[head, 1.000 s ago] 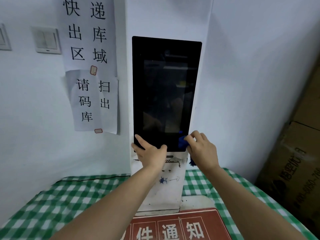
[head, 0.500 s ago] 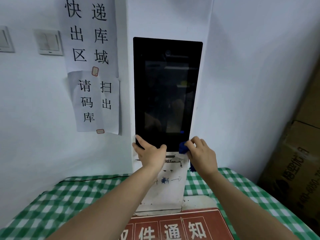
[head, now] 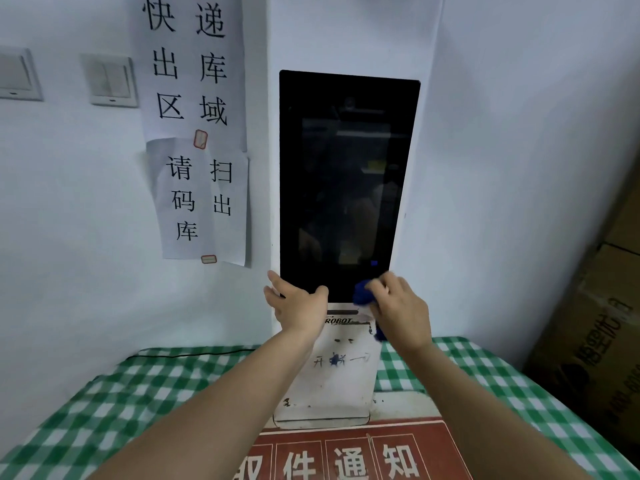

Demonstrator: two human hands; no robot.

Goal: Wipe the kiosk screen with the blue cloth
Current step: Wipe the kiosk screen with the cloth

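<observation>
Left hand [head: 298, 304] clasps the screen [head: 343, 188] at 7 o'clock to brace it; right hand [head: 398, 306] pinches the cloth [head: 362, 293] bunched at 5 o'clock, apparently to rub that corner.

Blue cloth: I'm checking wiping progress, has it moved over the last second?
Barely: the blue cloth stays at the kiosk screen's lower right corner.
</observation>
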